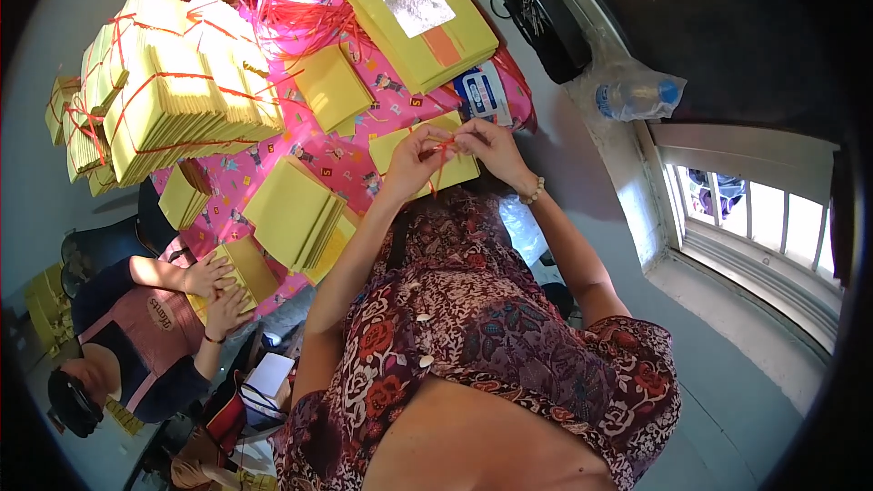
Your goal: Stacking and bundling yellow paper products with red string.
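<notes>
A small yellow paper bundle (466, 169) lies at the table's near edge, in front of my body. Red string (443, 162) crosses it and rises between my hands. My left hand (414, 162) pinches the string from the left, fingertips closed. Facing it, my right hand (496, 153) grips the string too, with thumb and forefinger together. The fingertips almost meet over the bundle, and the exact shape of the knot or loop is too small to make out.
Tied yellow paper stacks (173, 100) are piled at the left. Loose red strings (300, 27) lie at the back beside a large yellow stack (409, 59). A co-worker's hands (223, 291) rest on yellow paper at left. A plastic bottle (637, 95) lies on the right ledge.
</notes>
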Demonstrator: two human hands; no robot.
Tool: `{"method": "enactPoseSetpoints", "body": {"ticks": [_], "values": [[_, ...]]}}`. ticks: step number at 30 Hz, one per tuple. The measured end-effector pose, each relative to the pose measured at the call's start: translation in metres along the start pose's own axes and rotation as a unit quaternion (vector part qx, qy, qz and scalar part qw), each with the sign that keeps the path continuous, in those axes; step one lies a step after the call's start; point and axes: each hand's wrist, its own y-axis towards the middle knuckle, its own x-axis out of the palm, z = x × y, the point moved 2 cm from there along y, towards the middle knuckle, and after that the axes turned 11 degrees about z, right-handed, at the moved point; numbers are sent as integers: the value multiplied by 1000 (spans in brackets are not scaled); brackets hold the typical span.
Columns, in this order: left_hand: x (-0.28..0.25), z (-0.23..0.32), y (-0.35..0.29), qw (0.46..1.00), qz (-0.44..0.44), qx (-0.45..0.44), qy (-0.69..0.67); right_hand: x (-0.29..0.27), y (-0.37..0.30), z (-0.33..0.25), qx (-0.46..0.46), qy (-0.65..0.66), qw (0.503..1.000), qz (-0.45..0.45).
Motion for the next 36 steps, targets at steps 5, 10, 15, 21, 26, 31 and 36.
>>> {"method": "enactPoseSetpoints", "body": {"ticks": [5,10,15,21,26,31,36], "values": [[3,-9,-8,995,94,17,30,-10,0,3,34,-16,999,-4],[4,5,-20,948,154,194,198,-30,-6,-4,-65,-146,987,34],[-18,8,-28,918,168,202,297,-39,-7,12,-102,-213,970,62],[-22,4,-41,912,202,180,310,-32,-11,31,-108,-214,967,89],[-27,2,-37,916,226,148,297,-28,-11,34,-9,-219,972,85],[-15,0,-27,967,221,14,123,-20,-9,35,3,-218,971,99],[-6,11,-28,954,160,113,225,-26,-11,57,32,-191,976,97]]}}
